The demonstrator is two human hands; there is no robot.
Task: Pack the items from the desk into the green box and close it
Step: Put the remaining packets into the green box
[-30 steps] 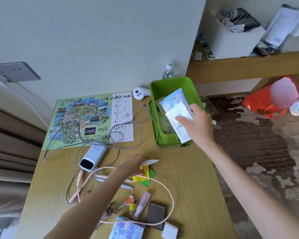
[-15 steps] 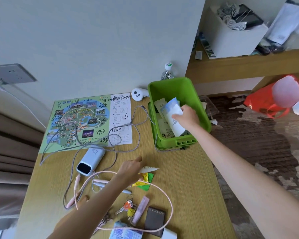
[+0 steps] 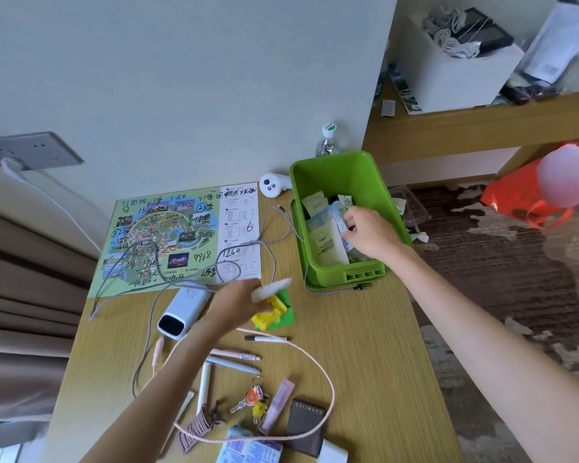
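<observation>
Nearest, along the desk's (image 3: 381,369) near edge, lie a snack packet (image 3: 248,449), a dark wallet (image 3: 306,426), a pink tube (image 3: 278,406) and keys (image 3: 253,401), ringed by a loop of pink cable (image 3: 330,389). Just past them are several pens (image 3: 234,357).

The left arm reaches in from the near left. The left hand (image 3: 236,304) is a little blurred, its fingers curled round a white packet (image 3: 271,288) and a yellow packet (image 3: 269,314), with a green packet (image 3: 286,310) just under them. A power bank (image 3: 184,309) sits beside that wrist, trailing a grey cable (image 3: 268,248) across a map (image 3: 181,238).

To the right of the near clutter, bare desk runs up to the green box (image 3: 348,168), which stands open at the far right, close to the desk's right edge. The right arm stretches across that edge. The right hand (image 3: 368,233) is down inside the box, fingertips and thumb pinching a blue-and-white packet (image 3: 328,220) among the packets already lying there.

Beyond the box, a white controller (image 3: 273,185) and a bottle (image 3: 328,142) stand by the wall.
</observation>
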